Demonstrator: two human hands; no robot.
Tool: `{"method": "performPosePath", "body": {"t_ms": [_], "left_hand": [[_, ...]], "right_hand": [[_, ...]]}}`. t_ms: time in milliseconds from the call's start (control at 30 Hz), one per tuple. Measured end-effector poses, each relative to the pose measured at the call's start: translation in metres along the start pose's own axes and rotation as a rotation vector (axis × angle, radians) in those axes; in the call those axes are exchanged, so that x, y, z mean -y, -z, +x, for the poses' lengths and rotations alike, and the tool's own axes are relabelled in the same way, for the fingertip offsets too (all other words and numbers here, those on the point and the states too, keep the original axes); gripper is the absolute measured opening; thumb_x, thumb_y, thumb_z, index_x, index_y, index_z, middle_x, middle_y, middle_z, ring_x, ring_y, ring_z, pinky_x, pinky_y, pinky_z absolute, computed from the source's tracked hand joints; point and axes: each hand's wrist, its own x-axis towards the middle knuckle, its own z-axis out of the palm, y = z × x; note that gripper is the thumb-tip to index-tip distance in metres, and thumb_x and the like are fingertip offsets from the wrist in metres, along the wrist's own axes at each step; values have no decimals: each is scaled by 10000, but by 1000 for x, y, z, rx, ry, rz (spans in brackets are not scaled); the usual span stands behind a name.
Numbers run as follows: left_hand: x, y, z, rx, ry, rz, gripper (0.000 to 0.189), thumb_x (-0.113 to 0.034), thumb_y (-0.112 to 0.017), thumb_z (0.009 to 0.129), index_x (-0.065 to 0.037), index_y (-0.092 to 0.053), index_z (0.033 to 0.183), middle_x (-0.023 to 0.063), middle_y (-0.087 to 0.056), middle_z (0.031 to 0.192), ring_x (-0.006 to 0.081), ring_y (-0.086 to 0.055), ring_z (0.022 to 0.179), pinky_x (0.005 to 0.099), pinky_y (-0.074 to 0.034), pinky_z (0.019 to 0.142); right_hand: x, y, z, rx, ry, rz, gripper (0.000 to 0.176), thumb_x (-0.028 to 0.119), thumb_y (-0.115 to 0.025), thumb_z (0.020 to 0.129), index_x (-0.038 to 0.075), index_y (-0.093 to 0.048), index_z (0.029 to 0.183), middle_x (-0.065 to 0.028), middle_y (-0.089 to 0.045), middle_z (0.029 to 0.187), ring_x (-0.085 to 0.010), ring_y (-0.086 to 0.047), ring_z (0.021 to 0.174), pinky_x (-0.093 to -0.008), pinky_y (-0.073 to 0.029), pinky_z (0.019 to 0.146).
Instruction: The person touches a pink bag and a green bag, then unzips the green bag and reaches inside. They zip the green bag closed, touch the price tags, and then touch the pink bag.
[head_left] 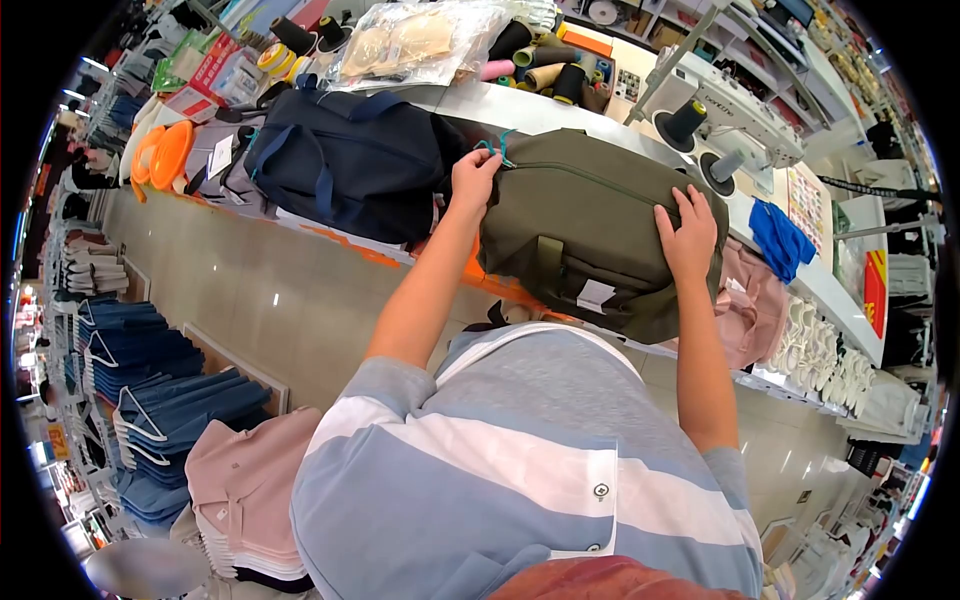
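Note:
An olive-green duffel bag lies in front of me with its long zip closed along the top. At the zip's left end, my left hand pinches near a teal cord; the exact grip is small in view. My right hand rests flat on the bag's right part, fingers apart. A white tag and a webbing strap show on the bag's near side. Directly left of it sits a navy duffel bag with its handles lying loose.
A sewing machine stands behind to the right, with thread cones beside it. Thread spools and a plastic-wrapped pack lie at the back. A pink bag and blue cloth are at right; clothes racks stand lower left.

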Motion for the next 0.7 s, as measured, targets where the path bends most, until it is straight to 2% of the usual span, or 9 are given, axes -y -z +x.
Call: {"method": "performPosePath", "body": {"t_ms": [100,233,367,667,700], "left_hand": [[-12,2,0,-38,-44,231,142,-91,-774,1018,19,-776,1109,-5,-742,980,77,-643,852,250,-511,777],[-31,-2,-7,45,-26,-46,106,-132,-732,1065,-28,-738,1048,-21,-716,915,71,-629,817,246,-491,768],[-51,-5,-17,42,24,-4,136,-168,-668,1106,-46,-696,1054,3,-715,898,62,-610,755,246,-488,668],[-58,4,-16,210,15,63,165,-185,-650,1112,-50,-738,1079,13,-761,988,70,-631,814,248,-511,719],[-61,6,-16,211,48,79,154,-171,-656,1106,-42,-736,1081,29,-773,1028,77,-650,847,254,-523,758]], "right_hand": [[-1,-1,0,-5,6,0,501,414,-773,982,124,-738,1390,-135,-614,1566,-339,-521,1498,-541,-379,1220],[-1,-1,-1,-13,7,-4,498,412,-773,981,124,-740,1385,-138,-617,1564,-340,-525,1494,-532,-381,1219],[-2,0,0,-10,11,5,501,408,-773,979,120,-739,1387,-140,-619,1561,-344,-531,1487,-525,-384,1218],[-1,0,0,-9,16,-5,508,408,-771,980,112,-737,1391,-145,-620,1562,-347,-535,1483,-519,-387,1216],[-1,0,0,-10,16,-5,508,408,-771,980,111,-738,1391,-146,-620,1562,-348,-535,1483,-519,-387,1216]]}}
